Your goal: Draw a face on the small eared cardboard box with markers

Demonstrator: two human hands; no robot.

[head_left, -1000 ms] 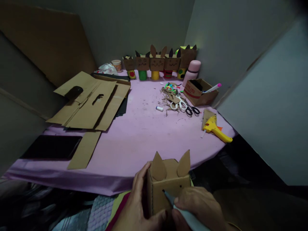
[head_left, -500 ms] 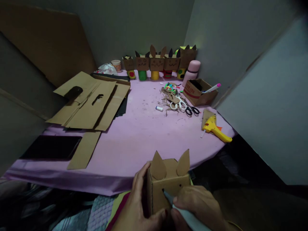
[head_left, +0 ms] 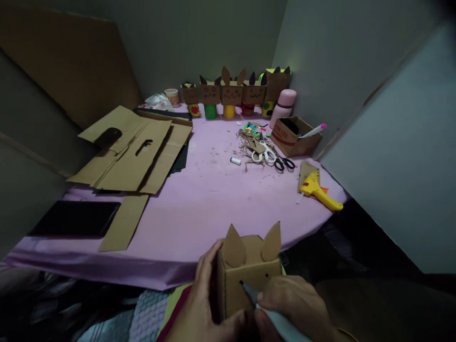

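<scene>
A small cardboard box (head_left: pixel 254 249) with two pointed cardboard ears on top is held near the table's front edge. My left hand (head_left: pixel 204 299) wraps around its left side, thumb across the lower front. In my right hand (head_left: pixel 294 301) is a marker (head_left: pixel 280 323) with a pale barrel and grey front end. Its tip touches the box's front face at a dark dot on the left; a second dark dot shows to the right. The lower part of the box is hidden behind my hands.
Cut cardboard sheets (head_left: pixel 131 152) and a black tablet-like slab (head_left: pixel 74 218) lie left on the pink-covered table (head_left: pixel 199 204). Scissors (head_left: pixel 263 153), scraps, a yellow glue gun (head_left: pixel 318 190) and an open box (head_left: pixel 295 137) are right. Several eared box figures (head_left: pixel 232 92) stand behind, beside a pink bottle (head_left: pixel 284 107).
Almost nothing has moved. The marker tip stays at the left dot, and both hands keep their hold; the whole view has shifted very slightly.
</scene>
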